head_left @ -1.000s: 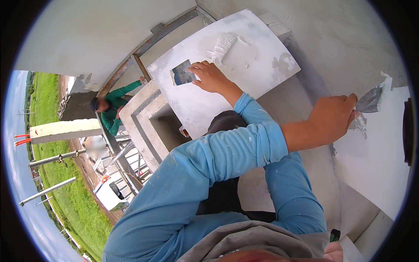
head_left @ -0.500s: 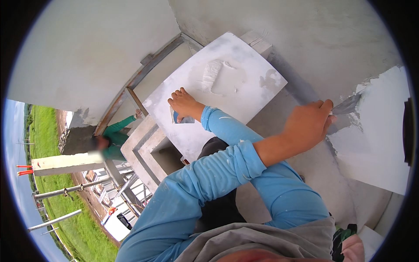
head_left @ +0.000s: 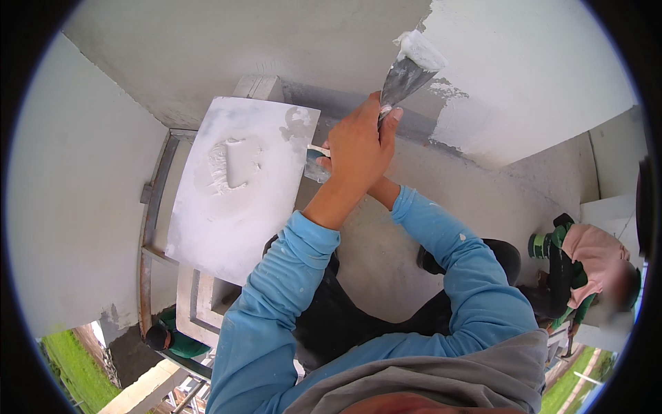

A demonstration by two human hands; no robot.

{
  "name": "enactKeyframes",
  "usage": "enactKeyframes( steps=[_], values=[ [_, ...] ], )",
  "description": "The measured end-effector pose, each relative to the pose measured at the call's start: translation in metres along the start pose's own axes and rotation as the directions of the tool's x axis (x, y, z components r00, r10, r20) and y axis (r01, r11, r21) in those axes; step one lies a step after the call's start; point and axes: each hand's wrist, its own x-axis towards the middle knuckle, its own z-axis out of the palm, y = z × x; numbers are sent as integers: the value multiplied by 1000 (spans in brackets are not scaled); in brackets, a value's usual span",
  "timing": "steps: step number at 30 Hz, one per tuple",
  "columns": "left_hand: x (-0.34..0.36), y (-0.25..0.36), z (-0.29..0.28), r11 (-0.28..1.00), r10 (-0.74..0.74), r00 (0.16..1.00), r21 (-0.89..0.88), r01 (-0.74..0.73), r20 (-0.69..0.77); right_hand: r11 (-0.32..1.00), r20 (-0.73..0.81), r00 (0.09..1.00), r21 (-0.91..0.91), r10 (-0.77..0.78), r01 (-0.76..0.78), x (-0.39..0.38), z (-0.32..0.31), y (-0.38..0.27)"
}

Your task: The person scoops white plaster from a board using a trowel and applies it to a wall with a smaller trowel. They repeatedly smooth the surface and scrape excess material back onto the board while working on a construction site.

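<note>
My forearms cross in front of me. My left hand is closed round a putty knife, its grey blade pointing up toward the wall. A thick lump of white putty sits on the blade's end. Mostly hidden behind the left wrist, my right hand grips a second scraper at the right edge of a white board. On the board lies a smear of putty with a scraped hollow and raised ridges.
White coating covers part of the grey wall, ending in a ragged edge. The board rests on concrete blocks beside a metal frame. One co-worker in green is at lower left; another in pink bends at right, near a green bucket.
The view has swung, shifting the board leftward. My left hand's knife has gone from the coating's edge to a raised position, now loaded with putty. My right hand has moved to the board's right edge.
</note>
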Motion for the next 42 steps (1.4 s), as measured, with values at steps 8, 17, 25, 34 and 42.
enactKeyframes(
  steps=[8, 17, 25, 34, 42],
  values=[
    [-4, 11, 47, 997, 81, 994, -10, -81, 67, 724, -266, 695, 447, 668, -525, -74, -275, -21],
    [-25, 11, 93, 995, 23, 975, -104, 0, 221, 666, -494, 585, 738, 643, -109, -94, -310, -54],
    [-61, 13, 109, 995, 29, 974, -104, -6, 223, 571, -306, 739, 811, 600, -128, -95, -296, -69],
    [-54, 23, 104, 940, 279, 912, 109, -323, 301, 566, -219, 795, 804, 565, -181, -94, -285, -75],
    [-42, 17, 96, 867, 280, 939, 368, -337, 199, 605, -244, 845, 788, 475, -112, -89, -263, -74]
  ],
)
